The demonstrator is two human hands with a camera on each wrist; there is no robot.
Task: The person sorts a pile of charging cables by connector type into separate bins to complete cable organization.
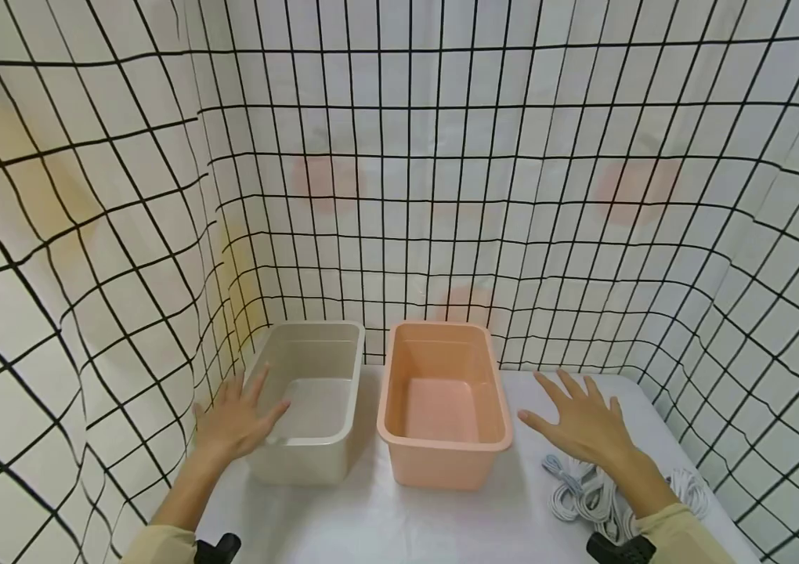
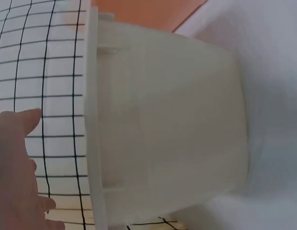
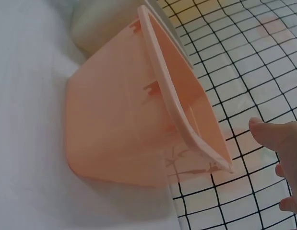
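Observation:
My left hand (image 1: 233,419), fingers spread, hovers over the left side of a pale grey plastic bin (image 1: 311,462) and holds nothing. In the left wrist view its thumb and fingertips show beside the bin's rim (image 2: 92,143). To the right, my right hand (image 1: 586,423) is also spread with nothing in it, above several bundled white and grey cables (image 1: 586,493). An orange plastic bin (image 1: 442,468) stands between the hands. In the right wrist view the right hand (image 3: 287,153) appears apart from the orange bin (image 3: 114,115). The inside of each bin shows only its bare floor.
Both bins stand side by side on a white-covered table (image 1: 399,525). Black wire mesh (image 1: 406,180) rises at the back and both sides, with white sheeting behind it. Another white cable coil (image 1: 688,492) lies near the table's right edge, partly behind the right forearm.

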